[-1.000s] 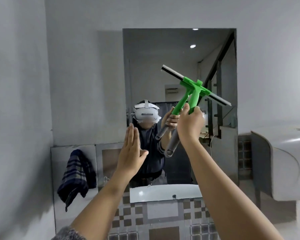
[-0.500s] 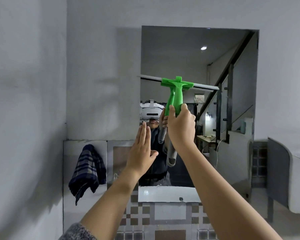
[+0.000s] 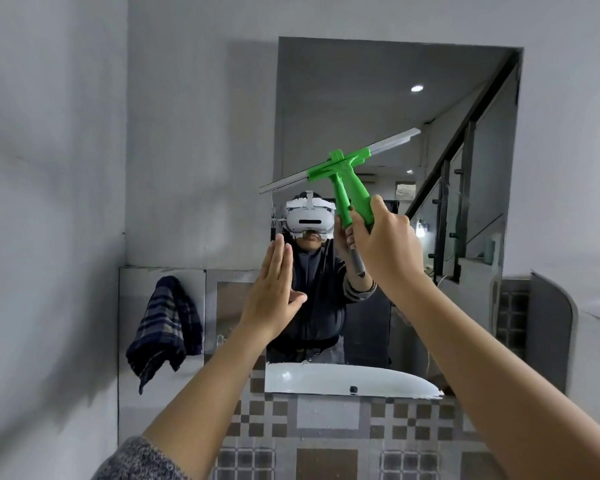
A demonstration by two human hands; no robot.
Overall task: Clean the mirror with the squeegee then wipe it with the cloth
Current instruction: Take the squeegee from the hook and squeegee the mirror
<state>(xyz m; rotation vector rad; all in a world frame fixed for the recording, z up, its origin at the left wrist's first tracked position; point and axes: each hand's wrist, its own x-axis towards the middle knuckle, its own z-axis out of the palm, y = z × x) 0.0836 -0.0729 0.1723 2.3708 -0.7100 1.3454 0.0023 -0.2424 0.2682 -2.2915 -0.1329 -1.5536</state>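
Head view:

- A rectangular frameless wall mirror (image 3: 378,98) hangs on a grey plastered wall (image 3: 194,133), above a band of brown-and-grey checked tiles (image 3: 326,424).
- The right hand (image 3: 387,245) is raised in front of the mirror with its fingers clenched around the handle of a bright green plastic squeegee with a long grey blade (image 3: 343,173).
- The squeegee's blade is tilted, its right end higher than its left; the left tip reaches just past the mirror's left edge. Whether the blade touches the glass cannot be told from this angle.
- A grey shaft sticks out below the right hand, angled downward.
- The left hand (image 3: 274,299) is held up flat, fingers straight and together, thumb spread to the side, grasping nothing. It sits near the mirror's lower left edge, lower than the right hand and apart from it.
- A dark blue plaid cloth (image 3: 165,327) hangs on the wall to the left of the mirror, below the level of both hands and well apart from them.
- A grey knitted sleeve (image 3: 136,460) covers the left forearm near the bottom edge.
- The mirror reflects the person wearing a white headset (image 3: 309,218), a staircase railing (image 3: 465,150) and a ceiling light (image 3: 417,88).
- A white curved basin (image 3: 343,379) shows at the mirror's lower edge.
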